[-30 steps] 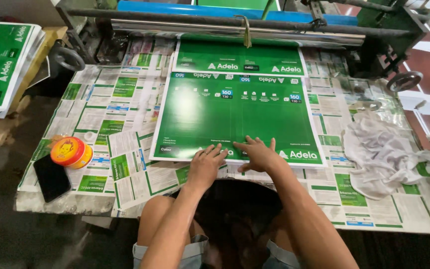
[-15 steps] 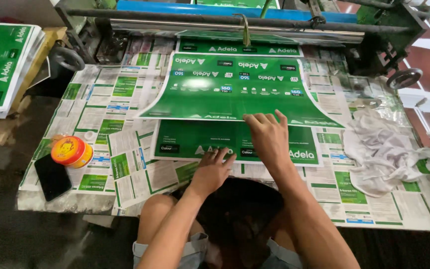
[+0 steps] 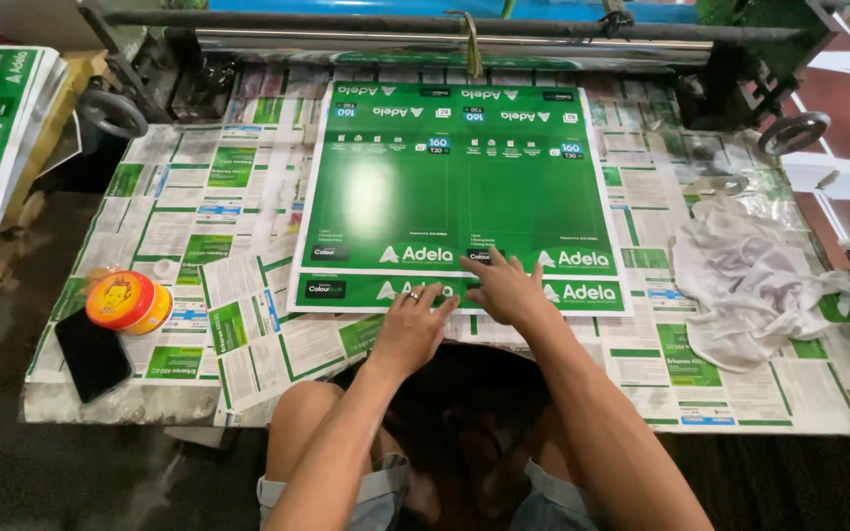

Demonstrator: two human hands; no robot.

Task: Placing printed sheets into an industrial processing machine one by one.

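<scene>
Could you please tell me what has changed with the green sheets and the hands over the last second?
The top green sheet has slid away from the person towards the roller, uncovering the near edge of the sheet beneath. The right hand and left hand still press flat near that edge. The orange tin, phone and white rag stayed put.

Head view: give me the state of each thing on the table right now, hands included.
Top green sheet: flat, near edge set back from the sheet below.
Lower green sheet: flat, only its near strip showing.
Left hand: open, fingers on the lower sheet.
Right hand: open, fingertips on the top sheet's edge.
White rag: crumpled.
Phone: screen dark.
</scene>
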